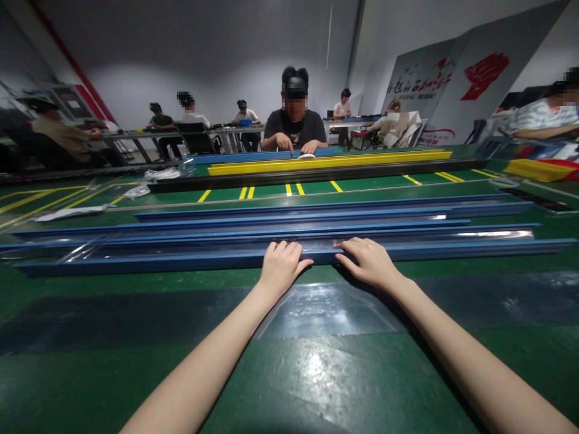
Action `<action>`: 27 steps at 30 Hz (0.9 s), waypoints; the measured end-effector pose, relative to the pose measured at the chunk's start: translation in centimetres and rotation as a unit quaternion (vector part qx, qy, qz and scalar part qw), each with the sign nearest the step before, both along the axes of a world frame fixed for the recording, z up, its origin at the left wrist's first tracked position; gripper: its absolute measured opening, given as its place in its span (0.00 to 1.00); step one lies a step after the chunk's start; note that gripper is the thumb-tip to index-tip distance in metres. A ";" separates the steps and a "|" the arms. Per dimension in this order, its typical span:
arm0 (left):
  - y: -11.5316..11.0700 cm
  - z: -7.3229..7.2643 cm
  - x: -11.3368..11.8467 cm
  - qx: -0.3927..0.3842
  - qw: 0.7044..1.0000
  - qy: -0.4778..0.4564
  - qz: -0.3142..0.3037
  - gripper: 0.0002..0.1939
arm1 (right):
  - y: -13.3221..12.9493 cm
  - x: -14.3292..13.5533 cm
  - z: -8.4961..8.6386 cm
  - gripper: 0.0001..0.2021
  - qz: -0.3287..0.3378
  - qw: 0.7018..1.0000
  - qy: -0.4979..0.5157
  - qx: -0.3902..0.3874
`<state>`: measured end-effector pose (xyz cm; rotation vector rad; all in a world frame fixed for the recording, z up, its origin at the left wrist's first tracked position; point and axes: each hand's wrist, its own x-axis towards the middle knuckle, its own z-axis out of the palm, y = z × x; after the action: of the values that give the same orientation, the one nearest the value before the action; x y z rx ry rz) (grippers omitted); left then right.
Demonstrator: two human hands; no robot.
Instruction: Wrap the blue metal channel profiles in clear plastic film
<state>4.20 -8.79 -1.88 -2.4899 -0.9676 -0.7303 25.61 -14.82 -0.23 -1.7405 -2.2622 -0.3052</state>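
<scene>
Two bare arms reach forward to a long blue plastic channel (149,263) that lies across the green table. My left hand (281,265) is hooked over the channel's near wall, fingers inside and thumb pointing right along the front. A short gap to the right, my right hand (365,260) grips the same wall, its fingers curled over the top and its thumb on the near side. Clear film lies in the channel beneath the fingertips. Between my forearms and the channel, a flat strip of clear plastic film (316,307) is spread on the table.
More blue channels (316,209) lie parallel behind. Farther back are a yellow channel (335,161) and a black channel (316,175). A person (295,120) sits opposite, hands near a white roll. A yellow tray (538,170) stands at right. Others sit at tables behind.
</scene>
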 end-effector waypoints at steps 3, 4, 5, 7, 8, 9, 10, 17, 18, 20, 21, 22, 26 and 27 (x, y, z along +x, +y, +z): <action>0.0 0.0 0.0 -0.005 1.000 0.005 0.004 0.17 | 0.0 0.1 -0.2 0.17 0.002 1.000 0.004 0.004; 0.0 0.0 0.0 -0.007 1.000 0.009 0.006 0.17 | 0.1 0.1 -0.2 0.17 0.003 1.000 0.004 0.005; 0.0 0.0 0.0 -0.008 1.000 0.012 0.008 0.17 | 0.1 0.2 -0.3 0.17 0.004 1.000 0.005 0.007; 0.0 0.0 0.0 -0.010 1.000 0.016 0.010 0.18 | 0.1 0.2 -0.3 0.17 0.005 1.000 0.005 0.011; -0.1 0.0 0.0 -0.011 1.000 0.017 0.010 0.18 | 0.1 0.2 -0.3 0.17 0.005 1.000 0.005 0.012; -0.1 0.0 -0.1 -0.011 1.000 0.017 0.010 0.18 | 0.1 0.2 -0.3 0.17 0.004 1.000 0.005 0.014; -0.1 0.0 -0.1 -0.012 1.000 0.017 0.010 0.18 | 0.1 0.2 -0.4 0.17 0.004 1.000 0.005 0.014; -0.1 0.1 0.0 -0.006 1.000 0.015 0.011 0.17 | 0.1 0.3 -0.5 0.18 -0.003 1.000 0.011 0.018; -0.1 0.1 0.0 -0.004 1.000 0.015 0.012 0.17 | 0.2 0.3 -0.5 0.17 -0.005 1.000 0.010 0.017; -0.1 0.1 0.0 -0.002 1.000 0.014 0.013 0.17 | 0.2 0.3 -0.5 0.17 -0.008 1.000 0.009 0.016; -0.1 0.1 0.0 -0.002 1.000 0.013 0.013 0.17 | 0.2 0.3 -0.5 0.17 -0.010 1.000 0.008 0.015; -0.1 0.1 0.0 -0.003 1.000 0.013 0.012 0.17 | 0.2 0.3 -0.5 0.17 -0.012 1.000 0.008 0.015; 0.0 0.0 0.0 -0.007 1.000 0.011 0.010 0.17 | 0.1 0.4 -0.5 0.17 -0.028 0.999 0.008 0.016; 0.0 0.0 0.0 -0.008 1.000 0.010 0.010 0.17 | 0.1 0.4 -0.6 0.18 -0.032 0.999 0.008 0.017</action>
<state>4.16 -8.82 -1.90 -2.4932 -0.9929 -0.6924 26.02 -14.68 -0.80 -1.7941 -2.1802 -0.3403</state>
